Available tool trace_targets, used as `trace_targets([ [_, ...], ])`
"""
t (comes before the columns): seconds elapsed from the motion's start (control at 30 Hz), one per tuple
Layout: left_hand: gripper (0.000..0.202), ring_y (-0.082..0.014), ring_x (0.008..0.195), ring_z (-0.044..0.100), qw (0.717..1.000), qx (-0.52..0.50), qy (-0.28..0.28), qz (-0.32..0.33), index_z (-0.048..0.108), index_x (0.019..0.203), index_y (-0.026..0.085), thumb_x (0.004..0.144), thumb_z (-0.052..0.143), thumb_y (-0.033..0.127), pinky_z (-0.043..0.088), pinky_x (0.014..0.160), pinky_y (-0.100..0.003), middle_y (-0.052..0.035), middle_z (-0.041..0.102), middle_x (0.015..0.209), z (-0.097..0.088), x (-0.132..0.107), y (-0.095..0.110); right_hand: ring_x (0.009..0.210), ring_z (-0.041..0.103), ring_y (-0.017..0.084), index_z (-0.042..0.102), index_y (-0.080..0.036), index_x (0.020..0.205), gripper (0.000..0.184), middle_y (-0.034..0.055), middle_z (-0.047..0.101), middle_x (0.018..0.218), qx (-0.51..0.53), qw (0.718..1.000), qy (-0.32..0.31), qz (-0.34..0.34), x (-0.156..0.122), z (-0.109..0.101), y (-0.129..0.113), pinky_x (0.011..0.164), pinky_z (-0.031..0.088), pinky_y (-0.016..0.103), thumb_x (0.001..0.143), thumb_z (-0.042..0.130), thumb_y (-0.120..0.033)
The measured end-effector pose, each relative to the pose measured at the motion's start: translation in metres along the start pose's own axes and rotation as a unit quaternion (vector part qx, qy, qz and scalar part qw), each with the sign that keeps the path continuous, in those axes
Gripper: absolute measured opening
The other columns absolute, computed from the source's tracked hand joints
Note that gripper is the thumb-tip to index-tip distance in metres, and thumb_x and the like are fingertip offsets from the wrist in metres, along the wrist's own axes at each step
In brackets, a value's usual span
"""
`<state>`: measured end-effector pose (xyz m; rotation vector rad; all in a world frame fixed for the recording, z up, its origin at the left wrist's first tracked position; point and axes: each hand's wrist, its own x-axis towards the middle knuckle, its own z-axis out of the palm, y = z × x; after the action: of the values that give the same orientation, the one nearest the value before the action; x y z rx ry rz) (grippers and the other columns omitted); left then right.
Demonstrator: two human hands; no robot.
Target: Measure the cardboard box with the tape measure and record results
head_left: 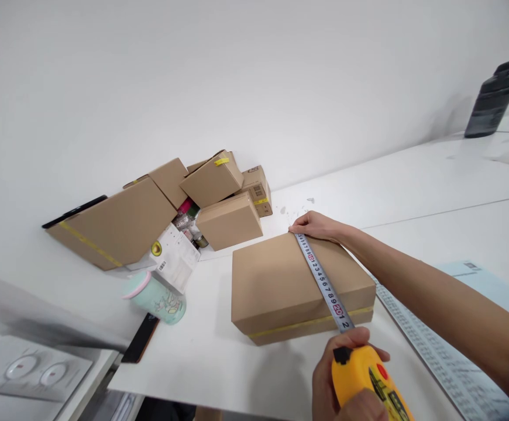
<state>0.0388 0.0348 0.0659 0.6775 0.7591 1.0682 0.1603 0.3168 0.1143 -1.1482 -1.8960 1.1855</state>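
My left hand (324,377) is wrapped round the yellow case of a tape measure (366,374), just off the near edge of a closed cardboard box (276,272). From the case, the metal blade (320,278) runs across the box top to its far edge. There my right hand (313,225) pinches the blade's end between thumb and fingers, and the fingertips partly hide it. Where the blade leaves the case, the print reads about 22. Yellow tape goes along the box's near side.
More cardboard boxes (230,221) are piled against the wall at left. A mint cup with a pink lid (160,298) stands by a white package (178,254). Printed sheets (469,327) lie under my right arm. A dark bottle (494,99) stands far right.
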Motion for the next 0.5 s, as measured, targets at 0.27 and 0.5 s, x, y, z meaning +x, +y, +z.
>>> trace_targets([
  [0.27,0.075,-0.0332,0.092,0.065,1.0,-0.006,0.016,0.008,0.071,0.122,0.027,0.054,0.09,0.051,0.056,0.083,-0.051,-0.0141,0.064,0.119,0.008,-0.005,0.001,0.06,0.047,0.016,0.058,-0.02,0.055,0.045,-0.0002,0.054,0.058,-0.003,1.0,0.001,-0.005,-0.006,0.002,-0.002,0.06,0.04,0.031,0.073,0.074,-0.058],
  [0.5,0.073,-0.0274,0.09,0.065,0.997,0.041,0.041,0.045,0.072,0.121,0.025,0.06,0.088,0.06,0.055,0.087,-0.044,-0.0111,0.065,0.115,0.006,-0.003,-0.012,0.095,0.061,0.026,0.071,-0.02,0.078,0.033,0.0073,0.073,0.096,0.039,0.989,0.129,-0.061,-0.017,0.002,-0.013,0.086,0.046,0.036,0.08,0.07,-0.053],
])
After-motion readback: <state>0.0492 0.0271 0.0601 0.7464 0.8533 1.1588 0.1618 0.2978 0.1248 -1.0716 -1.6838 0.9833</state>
